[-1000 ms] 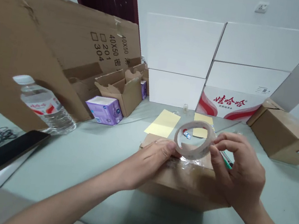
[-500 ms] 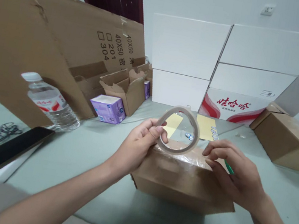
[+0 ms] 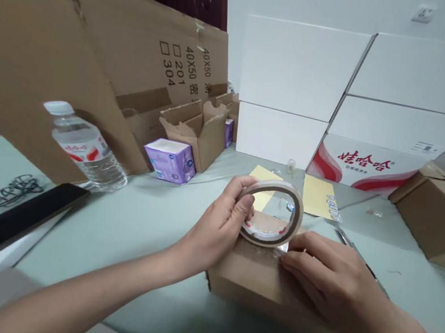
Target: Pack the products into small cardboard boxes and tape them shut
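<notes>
Tape roll [image 3: 263, 236] is gripped at its left rim by the left hand [image 3: 214, 228], thumb over the near face, fingers wrapped behind. Right hand's [image 3: 328, 274] fingers are bent and bunched just beside the roll's lower right edge; a bit of clear film [image 3: 283, 247] is seen at the fingertips, but whether it is pinched can't be made out. Roll is held upright above a brown box [image 3: 250, 277], partly covered by the right hand, set on the green-covered table [image 3: 164, 225]. Two yellow sheets [image 3: 316, 197] are laid beyond the box, the left one partly hidden by the roll. A slim tool [image 3: 346, 238] is placed at right, partly blocked by the right hand. Farther left, a purple pack [image 3: 169, 161], a water bottle [image 3: 89, 152] and a black slab [image 3: 19, 218] are seen. White boxes [image 3: 294, 67] are stacked at the far side.
</notes>
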Tool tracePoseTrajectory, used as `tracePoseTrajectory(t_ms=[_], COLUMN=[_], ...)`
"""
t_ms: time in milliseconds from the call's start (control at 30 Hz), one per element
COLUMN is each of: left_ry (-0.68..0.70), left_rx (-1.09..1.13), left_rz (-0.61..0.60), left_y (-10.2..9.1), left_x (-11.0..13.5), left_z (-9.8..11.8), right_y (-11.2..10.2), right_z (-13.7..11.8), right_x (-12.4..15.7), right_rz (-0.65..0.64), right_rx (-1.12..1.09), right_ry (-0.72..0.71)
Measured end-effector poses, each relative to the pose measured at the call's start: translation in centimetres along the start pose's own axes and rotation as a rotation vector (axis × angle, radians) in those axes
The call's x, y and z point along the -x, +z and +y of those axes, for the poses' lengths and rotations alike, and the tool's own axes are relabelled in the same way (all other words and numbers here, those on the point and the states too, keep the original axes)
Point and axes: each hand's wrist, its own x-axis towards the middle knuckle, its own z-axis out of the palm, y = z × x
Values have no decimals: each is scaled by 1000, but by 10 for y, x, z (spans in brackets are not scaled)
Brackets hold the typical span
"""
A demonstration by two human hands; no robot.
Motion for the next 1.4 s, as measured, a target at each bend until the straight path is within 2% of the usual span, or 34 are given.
tracePoseTrajectory(t_ms=[200,467,700,833,933,1133,1400], left_ry=[-56,-22,-15,61,109,157,186], left_rx=[121,31,71,45,25,-46,-141], left_rz=[-40,-35,-31,-3,-2,-10,-19], left_y=[-4,-4,-7,-5,0,1,-3], left_x=[-12,-16,-25,-29,-27,-25,-33], left_z=[-5,-18,-19,-16,-15,-17,-17], right_y=[6,7,-6,-14,-12,-11,-7], right_z=[0,2,-4,-9,-16,-22,-22], right_x=[-2,4,-7,-10,-8,-14,-16], right_rz=[-6,-124,-87,-108,-71,-127,-52], right_rx=[10,-17,33,94,153,233,259], right_ry=[-15,-20,-38,-71,-18,-84,-63])
